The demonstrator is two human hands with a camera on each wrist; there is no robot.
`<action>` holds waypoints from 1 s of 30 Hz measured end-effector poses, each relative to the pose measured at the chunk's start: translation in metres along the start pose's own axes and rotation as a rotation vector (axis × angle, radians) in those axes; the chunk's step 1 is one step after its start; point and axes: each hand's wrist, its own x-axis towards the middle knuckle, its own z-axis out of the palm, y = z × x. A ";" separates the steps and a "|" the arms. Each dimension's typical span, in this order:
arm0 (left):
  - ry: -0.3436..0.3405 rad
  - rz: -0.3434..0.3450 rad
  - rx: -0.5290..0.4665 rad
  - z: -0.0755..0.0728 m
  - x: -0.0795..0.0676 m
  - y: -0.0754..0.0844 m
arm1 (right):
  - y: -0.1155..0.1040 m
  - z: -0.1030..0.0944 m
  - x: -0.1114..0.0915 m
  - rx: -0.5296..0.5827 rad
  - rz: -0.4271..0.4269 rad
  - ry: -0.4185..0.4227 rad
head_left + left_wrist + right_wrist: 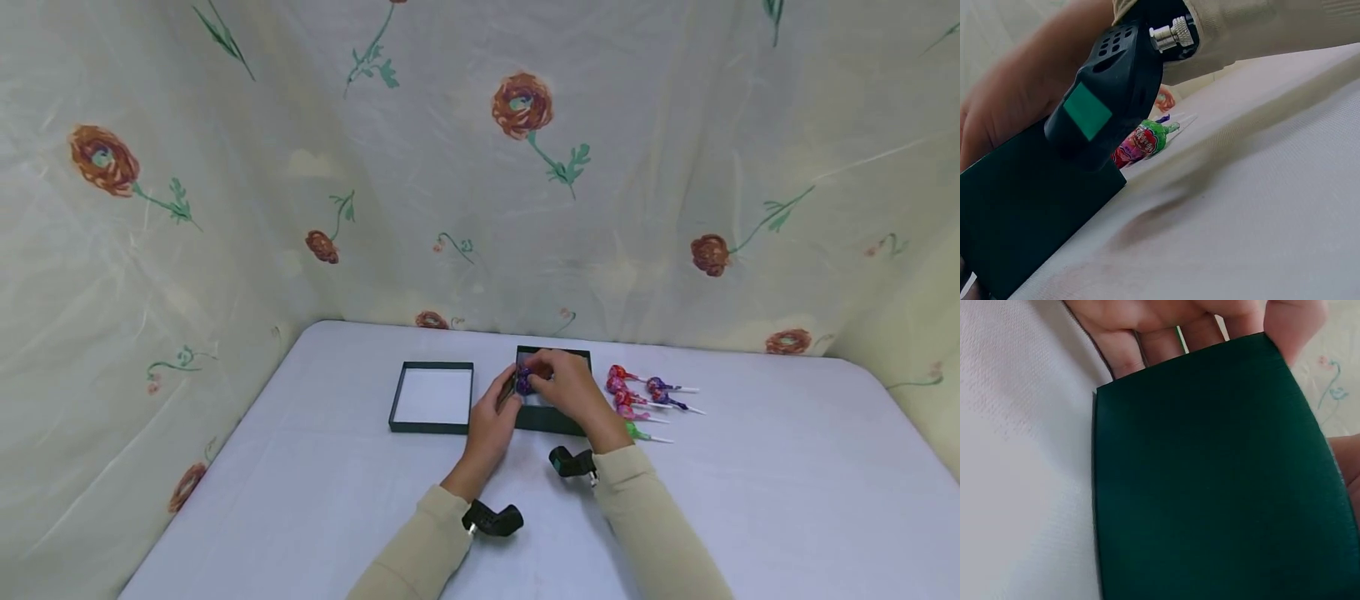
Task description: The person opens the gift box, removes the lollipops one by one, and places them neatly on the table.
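Note:
A dark green box (551,419) stands on the table with its open side up. My left hand (492,421) grips the box's left wall, thumb at the rim; in the right wrist view its curled fingers (1166,344) lie along that wall. My right hand (567,385) reaches over the box and pinches a purple-wrapped lollipop (524,382) inside, near the left wall. The lollipop's stick is hidden. In the left wrist view the box's front wall (1035,206) covers the right hand's fingertips.
Several red, pink, purple and green lollipops (630,398) lie right of the box, sticks pointing right. A shallow white-lined lid with a dark green rim (431,428) lies to the left. A flowered curtain (615,275) hangs behind the white-covered table (315,467).

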 end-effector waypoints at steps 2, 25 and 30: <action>-0.008 -0.003 -0.005 0.000 0.000 0.001 | 0.001 0.000 0.000 -0.010 0.004 0.004; -0.029 -0.003 -0.020 0.000 -0.001 0.001 | -0.005 0.003 0.004 -0.096 0.135 -0.139; -0.022 -0.016 -0.012 0.000 -0.001 0.001 | -0.004 0.003 0.004 -0.111 0.139 -0.146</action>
